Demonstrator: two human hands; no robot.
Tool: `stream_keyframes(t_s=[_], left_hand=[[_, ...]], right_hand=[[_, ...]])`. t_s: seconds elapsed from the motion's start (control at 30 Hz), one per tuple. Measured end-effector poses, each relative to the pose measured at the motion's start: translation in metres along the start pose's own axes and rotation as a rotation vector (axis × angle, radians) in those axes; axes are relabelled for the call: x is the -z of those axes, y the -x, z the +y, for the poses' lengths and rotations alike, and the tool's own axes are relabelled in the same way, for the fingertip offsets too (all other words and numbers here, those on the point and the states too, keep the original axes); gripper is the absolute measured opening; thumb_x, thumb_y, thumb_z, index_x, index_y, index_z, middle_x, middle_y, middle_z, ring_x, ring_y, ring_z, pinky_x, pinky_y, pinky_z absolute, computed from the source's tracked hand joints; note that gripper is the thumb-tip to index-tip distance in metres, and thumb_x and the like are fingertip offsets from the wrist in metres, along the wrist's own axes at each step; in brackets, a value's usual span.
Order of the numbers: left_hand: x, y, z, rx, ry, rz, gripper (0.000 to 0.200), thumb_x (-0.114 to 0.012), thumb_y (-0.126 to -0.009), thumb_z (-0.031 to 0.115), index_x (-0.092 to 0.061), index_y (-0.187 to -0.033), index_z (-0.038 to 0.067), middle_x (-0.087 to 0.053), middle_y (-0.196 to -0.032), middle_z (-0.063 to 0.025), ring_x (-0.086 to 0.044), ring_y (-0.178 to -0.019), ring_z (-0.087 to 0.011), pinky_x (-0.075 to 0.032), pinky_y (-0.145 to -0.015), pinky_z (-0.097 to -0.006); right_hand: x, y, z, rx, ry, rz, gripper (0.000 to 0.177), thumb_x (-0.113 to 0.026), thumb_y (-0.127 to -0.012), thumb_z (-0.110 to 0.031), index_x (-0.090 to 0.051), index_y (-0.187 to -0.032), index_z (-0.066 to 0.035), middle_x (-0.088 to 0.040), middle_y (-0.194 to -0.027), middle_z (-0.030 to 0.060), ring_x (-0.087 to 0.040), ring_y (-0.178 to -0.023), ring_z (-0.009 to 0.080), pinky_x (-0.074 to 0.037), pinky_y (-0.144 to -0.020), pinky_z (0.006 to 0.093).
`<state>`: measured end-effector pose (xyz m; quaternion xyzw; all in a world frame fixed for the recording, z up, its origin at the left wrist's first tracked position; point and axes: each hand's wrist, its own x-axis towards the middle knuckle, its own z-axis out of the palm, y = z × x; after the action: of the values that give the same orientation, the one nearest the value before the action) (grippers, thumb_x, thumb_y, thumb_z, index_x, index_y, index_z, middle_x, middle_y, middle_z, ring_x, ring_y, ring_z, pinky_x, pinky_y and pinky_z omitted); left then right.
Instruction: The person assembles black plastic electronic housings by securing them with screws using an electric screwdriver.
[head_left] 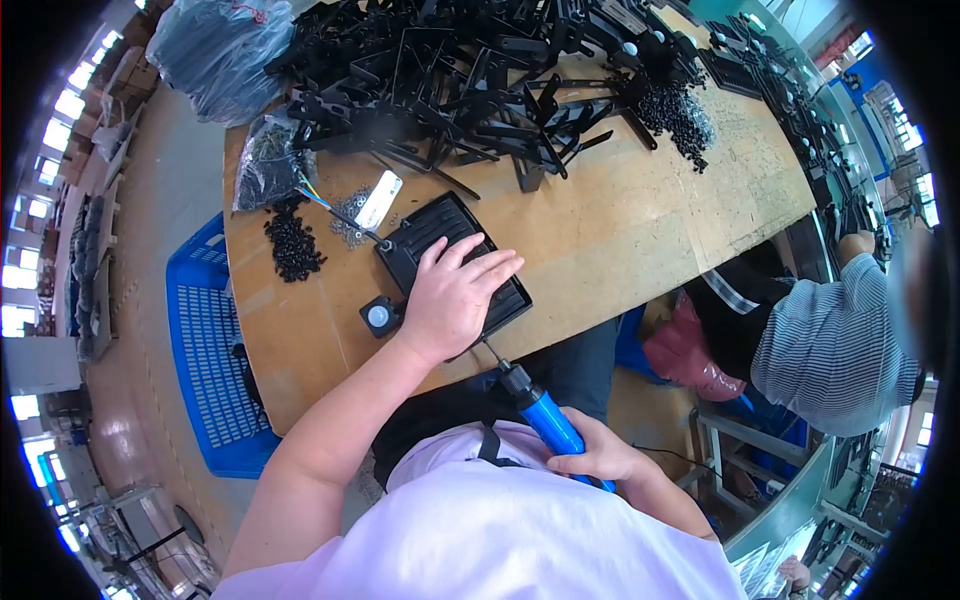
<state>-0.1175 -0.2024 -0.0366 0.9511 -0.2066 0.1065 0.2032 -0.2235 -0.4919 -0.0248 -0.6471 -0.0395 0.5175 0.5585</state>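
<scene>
My left hand [452, 298] lies flat on a black ribbed floodlight [418, 240] near the table's front edge, fingers spread. A small black sensor block [380, 316] with a round pale lens sits at the floodlight's left side. From its upper left runs a cable [345, 220] ending in bare coloured wires. In my right hand [594, 448] is a blue electric screwdriver [548, 420], its fingers wrapped round the body. The bit points up at the floodlight's near edge; whether it touches a screw is hidden.
Behind the floodlight is a large heap of black metal brackets [450, 90]. Black screws [292, 240], washers [350, 212] and a white label [379, 202] lie left of centre. A blue crate [205, 350] stands left of the table [640, 235]. A co-worker in a striped top [825, 345] sits right.
</scene>
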Motion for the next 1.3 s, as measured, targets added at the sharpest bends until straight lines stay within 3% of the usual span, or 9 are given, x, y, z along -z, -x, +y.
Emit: stream_keyframes(t_s=[0.1, 0.4, 0.53, 0.77, 0.9, 1.07, 1.17, 1.27, 1.3], left_hand=[[0.001, -0.001, 0.002, 0.002, -0.013, 0.000, 0.042, -0.057, -0.093, 0.010, -0.067, -0.133, 0.020, -0.066, -0.134, -0.0011, -0.054, -0.130, -0.0308, -0.036, -0.112, -0.0562], [-0.001, -0.002, 0.001, 0.014, -0.004, 0.001, 0.047, -0.058, -0.092, 0.009, -0.064, -0.137, 0.020, -0.066, -0.134, -0.0020, -0.054, -0.130, -0.0315, -0.035, -0.112, -0.0562], [0.000, -0.005, 0.002, 0.018, 0.006, 0.000, 0.051, -0.060, -0.090, 0.007, -0.062, -0.139, 0.018, -0.066, -0.134, -0.0040, -0.053, -0.130, -0.0335, -0.035, -0.112, -0.0564], [-0.002, -0.007, 0.002, 0.043, -0.014, 0.012, 0.049, -0.058, -0.092, 0.011, -0.061, -0.140, 0.021, -0.068, -0.132, -0.0005, -0.054, -0.129, -0.0306, -0.036, -0.111, -0.0550], [-0.002, -0.008, 0.001, 0.048, 0.012, -0.012, 0.059, -0.060, -0.088, 0.006, -0.056, -0.145, 0.016, -0.068, -0.130, -0.0066, -0.052, -0.132, -0.0337, -0.033, -0.114, -0.0546], [-0.003, -0.008, 0.000, 0.053, 0.000, 0.008, 0.058, -0.062, -0.089, 0.007, -0.056, -0.145, 0.020, -0.068, -0.128, -0.0025, -0.054, -0.128, -0.0314, -0.036, -0.110, -0.0559], [-0.005, -0.008, -0.001, 0.044, -0.013, 0.006, 0.060, -0.062, -0.088, 0.007, -0.054, -0.146, 0.019, -0.068, -0.126, -0.0042, -0.054, -0.128, -0.0314, -0.036, -0.111, -0.0557], [-0.002, -0.006, 0.000, 0.043, -0.022, -0.003, 0.061, -0.063, -0.087, 0.007, -0.054, -0.146, 0.016, -0.068, -0.126, -0.0065, -0.053, -0.129, -0.0312, -0.035, -0.111, -0.0551], [-0.002, -0.009, -0.001, 0.035, -0.028, 0.004, 0.061, -0.063, -0.086, 0.007, -0.053, -0.146, 0.016, -0.067, -0.126, -0.0073, -0.053, -0.129, -0.0311, -0.035, -0.111, -0.0548]], right_hand=[[0.009, -0.004, 0.004, 0.015, 0.096, -0.017, 0.076, -0.083, -0.081, -0.028, -0.046, -0.142, 0.002, -0.062, -0.114, 0.0122, -0.062, -0.102, 0.0191, -0.050, -0.091, 0.0335], [0.005, -0.010, 0.000, -0.019, -0.179, -0.120, 0.056, -0.077, -0.089, -0.023, -0.048, -0.132, -0.001, -0.062, -0.094, 0.0069, -0.063, -0.073, 0.0130, -0.052, -0.069, 0.0289], [0.012, -0.015, 0.001, -0.121, -0.292, -0.184, 0.067, -0.081, -0.083, -0.025, -0.049, -0.139, -0.005, -0.061, -0.103, 0.0047, -0.060, -0.088, 0.0129, -0.051, -0.081, 0.0284], [0.016, -0.022, 0.006, -0.133, -0.693, -0.381, 0.072, -0.085, -0.078, -0.029, -0.051, -0.136, -0.004, -0.063, -0.093, 0.0061, -0.061, -0.086, 0.0137, -0.050, -0.078, 0.0274], [0.017, -0.025, 0.009, -0.136, -0.807, -0.447, 0.074, -0.083, -0.081, -0.031, -0.045, -0.139, -0.003, -0.058, -0.085, 0.0060, -0.056, -0.060, 0.0118, -0.046, -0.050, 0.0239], [0.022, -0.025, 0.010, -0.204, -0.991, -0.525, 0.072, -0.084, -0.079, -0.034, -0.046, -0.133, -0.006, -0.056, -0.082, 0.0067, -0.055, -0.060, 0.0118, -0.044, -0.047, 0.0246], [0.022, -0.026, 0.015, -0.186, -1.027, -0.550, 0.072, -0.085, -0.079, -0.034, -0.046, -0.133, -0.006, -0.055, -0.083, 0.0065, -0.055, -0.061, 0.0118, -0.044, -0.048, 0.0250], [0.024, -0.019, 0.003, -0.140, -0.868, -0.465, 0.072, -0.085, -0.079, -0.034, -0.046, -0.132, -0.006, -0.055, -0.083, 0.0057, -0.055, -0.062, 0.0118, -0.045, -0.048, 0.0254], [0.028, -0.019, 0.003, -0.097, -0.649, -0.427, 0.077, -0.086, -0.078, -0.039, -0.046, -0.135, -0.005, -0.057, -0.087, 0.0065, -0.059, -0.066, 0.0142, -0.049, -0.055, 0.0279]])
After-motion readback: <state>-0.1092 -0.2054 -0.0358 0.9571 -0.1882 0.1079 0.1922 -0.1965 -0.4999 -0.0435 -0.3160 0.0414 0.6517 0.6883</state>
